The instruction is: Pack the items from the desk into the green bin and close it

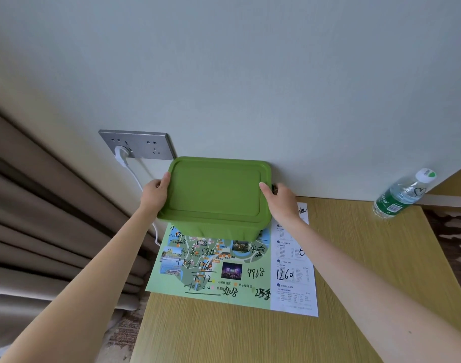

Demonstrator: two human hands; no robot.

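The green bin [219, 229] stands at the back of the wooden desk [355, 297], close to the wall, with its green lid [215, 191] lying flat on top. My left hand [154, 191] grips the lid's left edge, thumb on top. At the lid's right edge my right hand [279, 199] holds on, with a small dark piece showing by its fingers. The bin's contents are hidden under the lid. A printed map sheet [232, 268] with handwritten numbers lies under the bin and reaches toward me.
A plastic water bottle [403, 193] stands at the desk's far right by the wall. A grey socket panel [137, 144] with a white plug and cable sits on the wall left of the bin. Beige curtains [41, 218] hang at left.
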